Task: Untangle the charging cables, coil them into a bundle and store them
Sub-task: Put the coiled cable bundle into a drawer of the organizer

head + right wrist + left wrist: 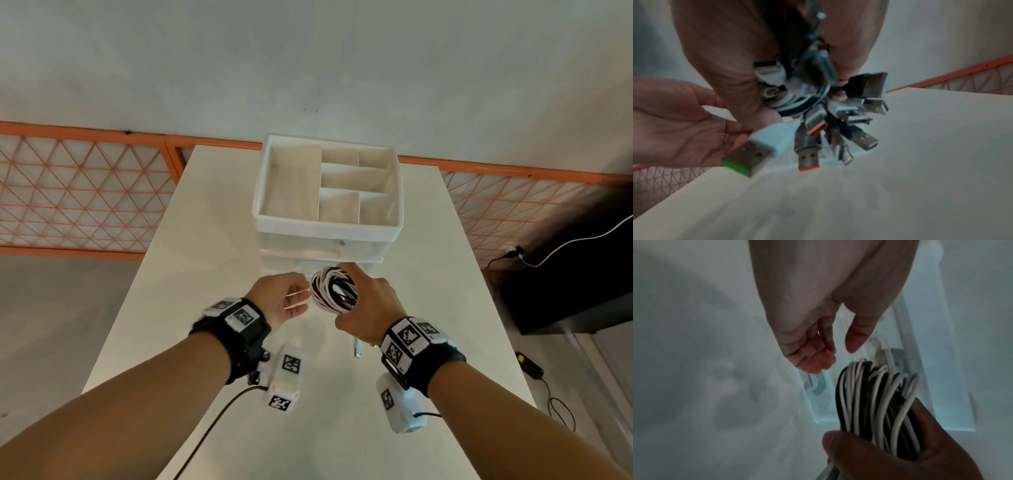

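Observation:
My right hand [354, 303] grips a coiled bundle of black and white charging cables [334, 291] above the white table [212, 240], just in front of the organizer. In the right wrist view several USB plugs [838, 123] hang from that fist [803, 81], among them a white plug with a green tongue [756, 154]. One plug [358, 353] dangles below the wrist. My left hand [306, 296] hovers beside the bundle's left side, fingers relaxed and holding nothing. From the left wrist, its fingertips [818, 366] sit just short of the coil [875, 402].
A white organizer box [325, 228] with several empty compartments stands on a clear drawer unit [322, 251] at the table's far end. An orange mesh fence [85, 192] runs behind. A black box [565, 291] and floor cables lie at right.

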Demonstrator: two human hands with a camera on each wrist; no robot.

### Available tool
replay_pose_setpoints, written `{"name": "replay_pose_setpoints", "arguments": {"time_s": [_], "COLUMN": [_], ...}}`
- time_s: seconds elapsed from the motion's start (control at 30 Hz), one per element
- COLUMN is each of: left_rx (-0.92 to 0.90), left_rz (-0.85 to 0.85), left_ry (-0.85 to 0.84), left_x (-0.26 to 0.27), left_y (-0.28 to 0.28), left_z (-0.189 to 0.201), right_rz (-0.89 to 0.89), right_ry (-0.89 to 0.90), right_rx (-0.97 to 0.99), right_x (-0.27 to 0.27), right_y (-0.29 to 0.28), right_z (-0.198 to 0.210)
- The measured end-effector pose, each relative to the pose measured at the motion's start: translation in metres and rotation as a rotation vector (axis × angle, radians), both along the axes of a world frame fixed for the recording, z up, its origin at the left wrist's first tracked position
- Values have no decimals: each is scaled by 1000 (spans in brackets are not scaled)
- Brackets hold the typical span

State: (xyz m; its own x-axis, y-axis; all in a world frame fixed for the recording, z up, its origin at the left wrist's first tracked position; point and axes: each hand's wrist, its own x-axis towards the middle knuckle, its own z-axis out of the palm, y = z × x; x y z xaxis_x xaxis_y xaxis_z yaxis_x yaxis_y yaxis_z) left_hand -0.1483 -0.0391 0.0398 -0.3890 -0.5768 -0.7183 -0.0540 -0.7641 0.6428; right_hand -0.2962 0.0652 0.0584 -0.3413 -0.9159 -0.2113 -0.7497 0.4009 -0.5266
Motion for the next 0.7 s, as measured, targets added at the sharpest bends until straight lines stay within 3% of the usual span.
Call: {"name": "replay_pose_setpoints", "arguments": {"time_s": [0.4,0.7], "left_rx": [164,189], "left_rz": [167,24], "left_ry": [150,4], "left_x": [-33,-2], "left_y": [-3,32], "left_z": [-9,-21], "right_rz": [-47,1], "right_ry": [-57,-71], "right_rx": [64,-19], "right_x": [-16,-17], "right_y": [16,24], "right_z": [-12,19]}}
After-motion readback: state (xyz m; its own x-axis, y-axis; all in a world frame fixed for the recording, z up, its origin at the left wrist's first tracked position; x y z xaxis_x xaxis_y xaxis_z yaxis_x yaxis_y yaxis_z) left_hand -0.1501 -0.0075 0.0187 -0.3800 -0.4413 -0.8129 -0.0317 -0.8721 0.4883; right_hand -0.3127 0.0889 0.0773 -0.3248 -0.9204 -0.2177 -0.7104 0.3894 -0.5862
